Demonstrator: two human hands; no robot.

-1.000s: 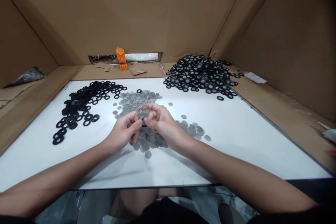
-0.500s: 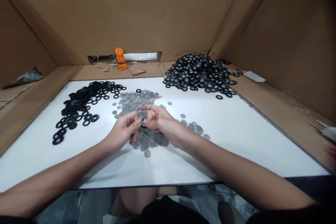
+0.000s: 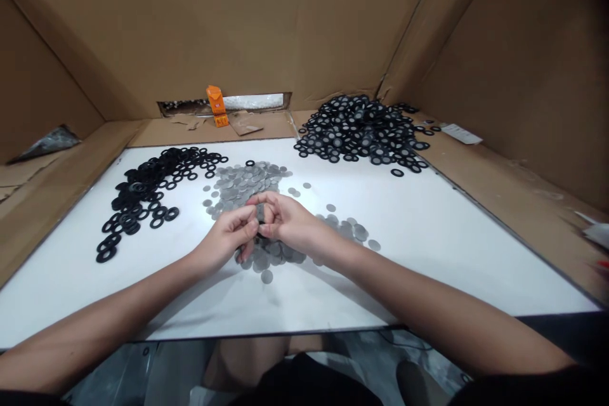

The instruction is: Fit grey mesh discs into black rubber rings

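Note:
My left hand [image 3: 234, 231] and my right hand [image 3: 285, 219] meet over the pile of grey mesh discs [image 3: 247, 183], fingertips nearly touching. Between the thumbs shows a sliver of a black rubber ring [image 3: 261, 228], pinched from both sides and mostly hidden by the fingers. Whether a grey disc sits inside that ring cannot be made out. Further discs [image 3: 266, 260] spread under and in front of the hands. One loose black ring [image 3: 250, 163] lies at the far edge of the disc pile.
Left on the white board [image 3: 428, 254] lies a heap of black rings [image 3: 143, 190]. Back right, rings filled with grey discs [image 3: 361, 127] form a large heap. Cardboard walls [image 3: 238, 25] surround the board. An orange carton piece [image 3: 216, 104] stands by a slot, and a white paper [image 3: 460, 134] lies right.
My hands have drawn closer together, the right moving slightly left. Less of the black ring shows between the fingers. The piles look the same.

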